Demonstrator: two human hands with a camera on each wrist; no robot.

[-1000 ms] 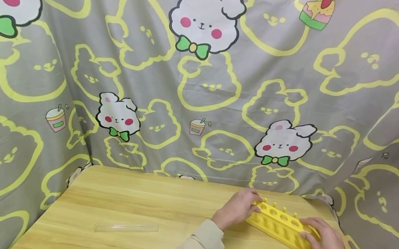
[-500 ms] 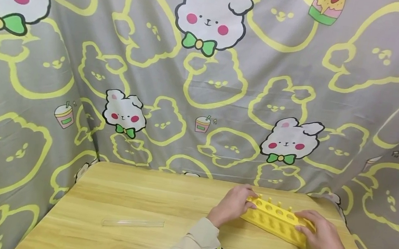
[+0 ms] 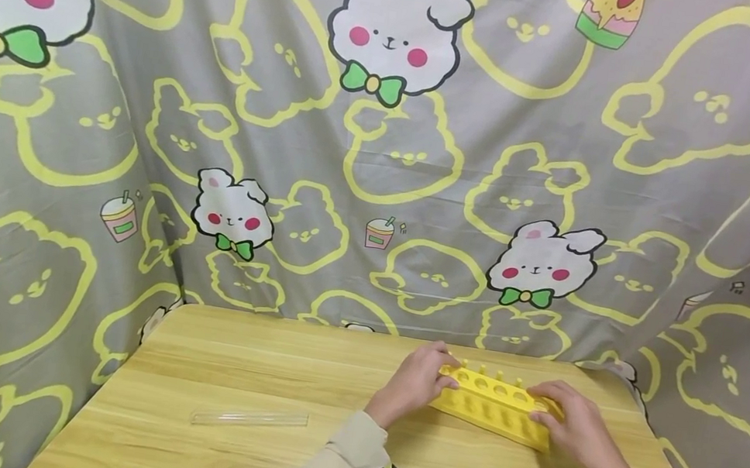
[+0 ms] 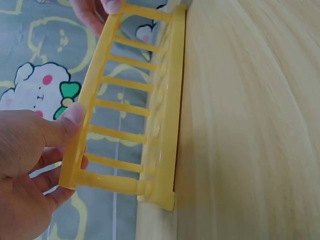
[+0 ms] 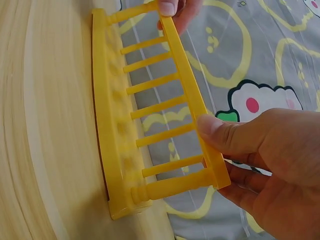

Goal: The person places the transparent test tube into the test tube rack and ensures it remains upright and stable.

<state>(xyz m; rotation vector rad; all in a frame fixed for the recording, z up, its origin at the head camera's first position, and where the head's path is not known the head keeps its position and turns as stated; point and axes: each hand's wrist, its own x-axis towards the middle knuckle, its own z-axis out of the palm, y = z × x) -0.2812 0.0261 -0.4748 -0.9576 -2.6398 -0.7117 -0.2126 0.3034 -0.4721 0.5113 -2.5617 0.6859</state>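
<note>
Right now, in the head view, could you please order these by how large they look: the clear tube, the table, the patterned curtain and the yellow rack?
Largest to smallest, by visible area:
1. patterned curtain
2. table
3. yellow rack
4. clear tube, much thinner than the rack

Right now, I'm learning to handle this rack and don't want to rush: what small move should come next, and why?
Probably settle the yellow rack flat on the table so a hand can let go: the left hand and right hand both grip it, leaving neither free for the clear tube lying to the left.
</note>
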